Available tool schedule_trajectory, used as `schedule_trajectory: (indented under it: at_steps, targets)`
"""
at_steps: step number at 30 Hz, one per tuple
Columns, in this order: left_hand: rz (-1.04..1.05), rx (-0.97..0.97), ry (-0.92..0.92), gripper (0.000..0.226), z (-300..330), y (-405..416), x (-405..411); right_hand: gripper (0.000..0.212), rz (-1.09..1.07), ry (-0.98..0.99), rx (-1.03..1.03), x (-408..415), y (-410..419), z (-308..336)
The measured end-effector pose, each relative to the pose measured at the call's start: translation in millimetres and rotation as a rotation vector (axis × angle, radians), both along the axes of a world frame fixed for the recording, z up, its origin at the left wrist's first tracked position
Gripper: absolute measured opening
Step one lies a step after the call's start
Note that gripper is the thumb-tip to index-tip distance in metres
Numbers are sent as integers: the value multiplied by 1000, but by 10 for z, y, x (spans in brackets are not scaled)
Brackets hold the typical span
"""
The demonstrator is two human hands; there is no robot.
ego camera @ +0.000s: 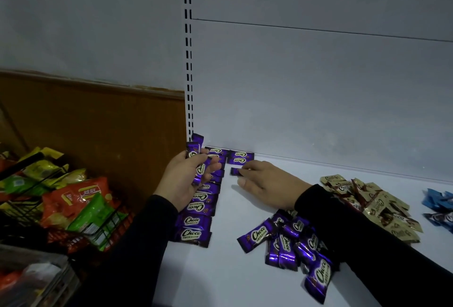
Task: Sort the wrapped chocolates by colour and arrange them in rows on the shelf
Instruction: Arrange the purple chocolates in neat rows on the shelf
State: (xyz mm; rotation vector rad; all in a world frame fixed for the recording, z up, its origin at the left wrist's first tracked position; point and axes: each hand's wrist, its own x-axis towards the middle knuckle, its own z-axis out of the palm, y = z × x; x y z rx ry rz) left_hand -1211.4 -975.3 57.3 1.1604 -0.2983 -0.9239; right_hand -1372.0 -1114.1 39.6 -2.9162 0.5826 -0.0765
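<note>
A row of purple chocolates (197, 218) runs from the shelf's front edge toward the back panel along the left side of the white shelf (245, 270). A second row starts at the back with two purple chocolates (239, 157). My left hand (182, 179) grips a bunch of several purple chocolates (196, 159) above the first row. My right hand (264, 180) pinches one purple chocolate (235, 171) just in front of those two, low over the shelf. A loose heap of purple chocolates (291, 243) lies under my right forearm.
A pile of gold-wrapped chocolates (372, 206) lies to the right, and blue ones (438, 200) and dark ones (441, 218) lie at the far right edge. A black wire basket (73, 211) of snack bags stands left of the shelf. The slotted upright (188, 61) rises at the shelf's back left.
</note>
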Motion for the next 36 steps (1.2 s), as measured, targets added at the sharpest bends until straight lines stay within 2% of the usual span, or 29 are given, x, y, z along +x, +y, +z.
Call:
schedule_trajectory:
  at_steps: [19, 24, 28, 31, 36]
  targets:
    - [-30, -7, -2, 12, -37, -12, 38, 47, -42, 13, -13, 176, -3, -46]
    - [-96, 7, 19, 12, -33, -15, 43, 38, 8, -179, 21, 161, -10, -41]
    - [-184, -52, 104, 21, -29, -10, 29, 36, -60, -325, 165, 136, 57, 31]
    - [-295, -79, 65, 26, -32, 9, 1, 34, -130, -424, 290, 129, 125, 91]
    - [-458, -58, 18, 23, 1, 72, -58, 31, -273, -620, 872, 173, 227, 197]
